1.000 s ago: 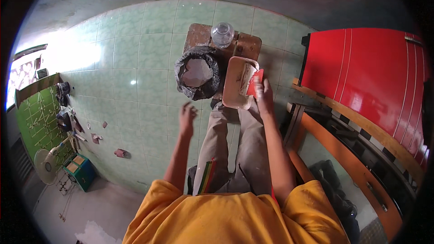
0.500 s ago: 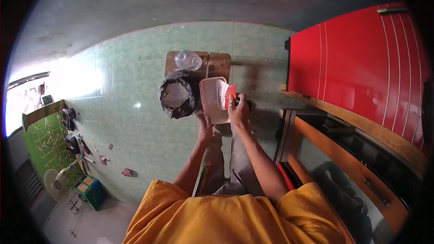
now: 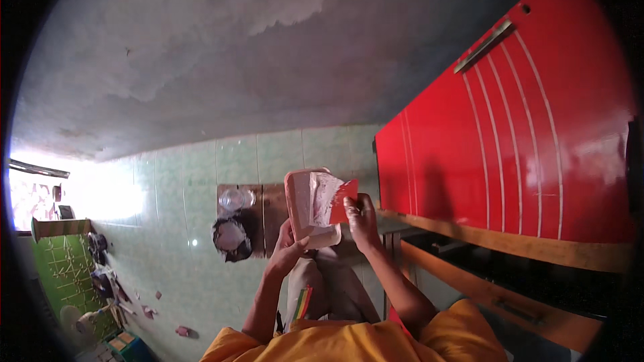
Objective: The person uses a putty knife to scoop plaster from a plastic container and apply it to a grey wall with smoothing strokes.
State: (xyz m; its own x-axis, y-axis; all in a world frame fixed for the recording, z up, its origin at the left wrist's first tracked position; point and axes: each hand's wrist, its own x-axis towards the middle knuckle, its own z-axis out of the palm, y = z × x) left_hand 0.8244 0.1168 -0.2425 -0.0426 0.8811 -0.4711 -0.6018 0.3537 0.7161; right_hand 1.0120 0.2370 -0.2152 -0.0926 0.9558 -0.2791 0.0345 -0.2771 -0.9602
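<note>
My left hand (image 3: 286, 253) grips the lower left edge of a shallow pinkish-white tray (image 3: 292, 191), fingers around its side. The tray is held above my knees. Whitish paste (image 3: 326, 194) lies thick on its right side. In my right hand (image 3: 363, 226) is a red putty scraper (image 3: 344, 202), pinched between thumb and fingers over the tray's right edge, its blade against the paste. White smears mark my right fingers.
Left of the tray, a small wooden bench (image 3: 272, 209) bears a clear plastic container (image 3: 236, 199) and a black bag (image 3: 223, 249) with pale contents. A red cabinet (image 3: 436, 181) stands at the right, above an orange-framed unit (image 3: 469, 288). The grey wall (image 3: 268, 80) rises ahead.
My view has tilted up toward the wall. Both hands have brought the tray up off the bench area, and more paste shows beside the scraper's blade.
</note>
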